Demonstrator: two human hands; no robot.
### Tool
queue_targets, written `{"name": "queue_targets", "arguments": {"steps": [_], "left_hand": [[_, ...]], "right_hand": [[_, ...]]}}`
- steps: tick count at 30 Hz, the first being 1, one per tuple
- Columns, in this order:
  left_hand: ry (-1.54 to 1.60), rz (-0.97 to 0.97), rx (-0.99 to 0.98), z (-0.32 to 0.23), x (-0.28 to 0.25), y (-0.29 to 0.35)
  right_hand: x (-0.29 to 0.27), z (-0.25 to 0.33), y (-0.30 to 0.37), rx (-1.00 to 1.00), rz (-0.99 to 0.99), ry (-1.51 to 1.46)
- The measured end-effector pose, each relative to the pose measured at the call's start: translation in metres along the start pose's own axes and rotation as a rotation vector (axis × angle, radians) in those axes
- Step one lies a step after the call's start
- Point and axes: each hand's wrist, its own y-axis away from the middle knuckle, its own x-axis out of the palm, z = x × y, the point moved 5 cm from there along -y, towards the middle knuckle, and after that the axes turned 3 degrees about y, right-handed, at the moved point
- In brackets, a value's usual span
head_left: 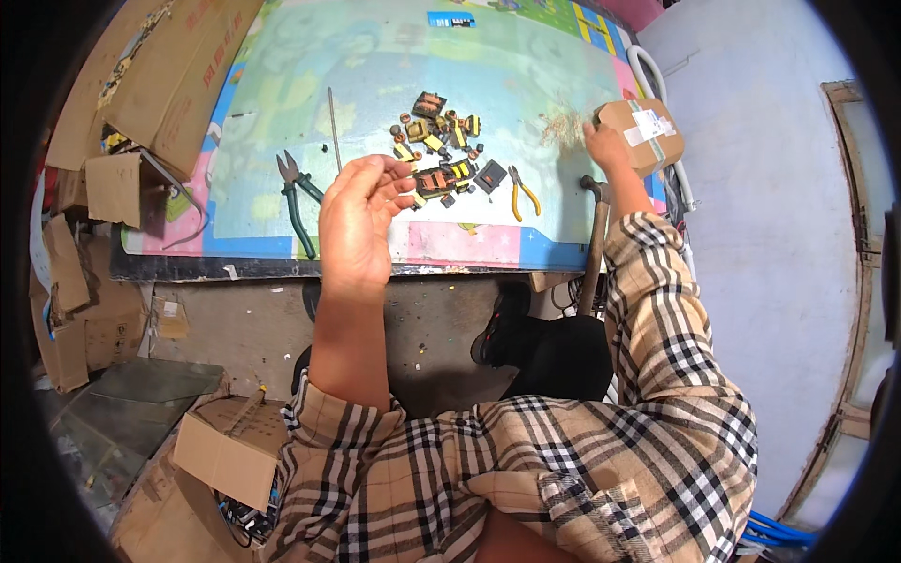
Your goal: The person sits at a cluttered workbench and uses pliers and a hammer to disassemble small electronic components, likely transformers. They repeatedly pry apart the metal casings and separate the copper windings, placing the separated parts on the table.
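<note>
Parts (pixel 418 130) are laid between cutters (pixel 292 189) and pliers (pixel 517 184). The left hand (pixel 359 220) is raised near them, the right hand (pixel 608 148) at the box (pixel 668 143).

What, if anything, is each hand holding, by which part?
Left hand: nothing visible. Right hand: at the left edge of the cardboard box; grip cannot be told.

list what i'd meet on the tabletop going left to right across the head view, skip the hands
green-handled cutters, thin rod, cluster of small parts, yellow-handled pliers, hammer, small cardboard box
</note>
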Motion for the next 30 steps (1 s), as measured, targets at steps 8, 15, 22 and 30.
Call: {"name": "queue_targets", "arguments": {"steps": [8, 15, 22, 30], "left_hand": [[0.086, 0.037, 0.034, -0.018, -0.012, -0.002], [0.110, -0.012, 0.052, -0.023, -0.015, 0.002], [0.129, -0.062, 0.066, -0.032, -0.017, 0.001], [0.223, -0.169, 0.250, -0.069, -0.062, -0.010]], "right_hand": [[0.018, -0.015, 0.019, -0.040, -0.355, -0.279], [0.027, 0.090, 0.093, -0.330, -0.034, -0.481], [0.033, 0.168, 0.109, -0.404, -0.101, -0.243], [0.036, 0.193, 0.106, -0.519, -0.048, -0.040]]}}
